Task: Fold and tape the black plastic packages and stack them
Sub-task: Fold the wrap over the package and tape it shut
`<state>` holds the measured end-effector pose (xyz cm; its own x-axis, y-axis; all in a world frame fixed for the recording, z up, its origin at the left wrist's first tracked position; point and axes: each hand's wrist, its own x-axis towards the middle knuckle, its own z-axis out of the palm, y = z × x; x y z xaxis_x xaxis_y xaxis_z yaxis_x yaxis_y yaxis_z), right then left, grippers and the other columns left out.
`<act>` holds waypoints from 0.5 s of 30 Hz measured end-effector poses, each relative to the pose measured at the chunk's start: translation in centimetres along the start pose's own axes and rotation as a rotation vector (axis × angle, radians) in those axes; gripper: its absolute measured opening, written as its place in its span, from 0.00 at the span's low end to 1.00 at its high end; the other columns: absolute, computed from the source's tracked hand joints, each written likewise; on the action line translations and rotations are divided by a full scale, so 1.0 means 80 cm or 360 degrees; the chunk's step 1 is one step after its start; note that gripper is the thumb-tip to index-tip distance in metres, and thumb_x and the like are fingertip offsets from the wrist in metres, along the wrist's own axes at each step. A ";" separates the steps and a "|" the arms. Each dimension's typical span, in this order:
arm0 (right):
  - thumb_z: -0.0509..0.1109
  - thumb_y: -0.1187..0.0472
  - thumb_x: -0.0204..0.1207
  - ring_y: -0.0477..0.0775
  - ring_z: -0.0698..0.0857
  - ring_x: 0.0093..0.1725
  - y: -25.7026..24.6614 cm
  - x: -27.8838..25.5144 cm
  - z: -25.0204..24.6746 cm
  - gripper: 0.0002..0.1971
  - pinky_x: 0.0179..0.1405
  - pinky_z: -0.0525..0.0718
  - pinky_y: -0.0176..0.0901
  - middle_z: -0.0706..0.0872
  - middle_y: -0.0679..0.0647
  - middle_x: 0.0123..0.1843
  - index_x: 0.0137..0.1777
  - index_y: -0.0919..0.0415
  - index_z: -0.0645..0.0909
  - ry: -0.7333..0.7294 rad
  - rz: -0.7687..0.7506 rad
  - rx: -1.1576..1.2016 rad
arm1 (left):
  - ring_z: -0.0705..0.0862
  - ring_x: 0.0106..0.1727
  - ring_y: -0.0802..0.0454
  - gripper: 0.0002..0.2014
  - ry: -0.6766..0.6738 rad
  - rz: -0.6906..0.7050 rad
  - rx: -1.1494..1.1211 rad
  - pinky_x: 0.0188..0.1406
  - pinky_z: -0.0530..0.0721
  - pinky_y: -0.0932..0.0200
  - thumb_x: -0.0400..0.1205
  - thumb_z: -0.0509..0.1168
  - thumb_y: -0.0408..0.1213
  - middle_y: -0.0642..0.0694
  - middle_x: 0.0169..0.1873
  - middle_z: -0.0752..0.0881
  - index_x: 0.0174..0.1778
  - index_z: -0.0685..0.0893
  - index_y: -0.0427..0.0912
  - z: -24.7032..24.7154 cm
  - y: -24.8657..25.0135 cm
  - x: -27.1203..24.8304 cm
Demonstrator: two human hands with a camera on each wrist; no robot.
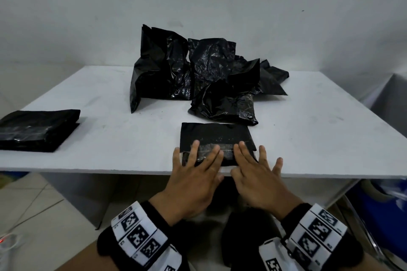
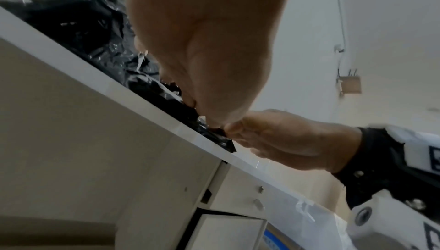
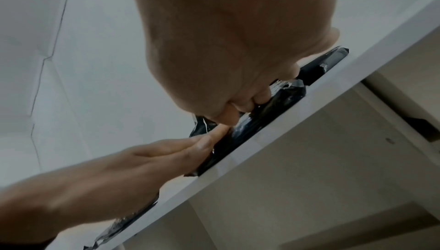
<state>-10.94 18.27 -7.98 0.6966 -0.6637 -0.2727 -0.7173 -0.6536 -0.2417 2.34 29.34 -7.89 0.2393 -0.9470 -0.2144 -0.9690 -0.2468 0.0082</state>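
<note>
A folded black plastic package (image 1: 215,136) lies at the near edge of the white table (image 1: 110,138), with a strip of clear tape (image 1: 220,149) across its front flap. My left hand (image 1: 196,160) lies flat on the tape's left part, fingers straight and spread. My right hand (image 1: 253,160) presses flat on the tape's right end the same way. In the left wrist view the package (image 2: 221,139) shows at the table edge under my left hand (image 2: 207,84). The right wrist view shows my right hand (image 3: 238,84) on the package (image 3: 262,111).
A heap of crumpled unfolded black bags (image 1: 198,72) fills the middle back of the table. A stack of folded, taped packages (image 1: 37,130) sits at the left edge. A blue object (image 1: 385,215) stands on the floor at the right.
</note>
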 end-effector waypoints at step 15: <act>0.46 0.47 0.89 0.64 0.31 0.87 0.011 -0.003 -0.001 0.34 0.80 0.33 0.77 0.29 0.39 0.88 0.88 0.44 0.31 -0.0006 -0.0090 -0.0030 | 0.39 0.90 0.42 0.28 0.0052 -0.0391 -0.0394 0.82 0.37 0.25 0.91 0.36 0.57 0.69 0.87 0.43 0.90 0.45 0.63 0.001 -0.045 -0.016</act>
<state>-11.74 17.85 -8.07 0.7361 -0.6240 -0.2623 -0.6760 -0.6968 -0.2395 5.49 31.44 -7.73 0.4692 -0.8582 -0.2081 -0.8392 -0.5067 0.1975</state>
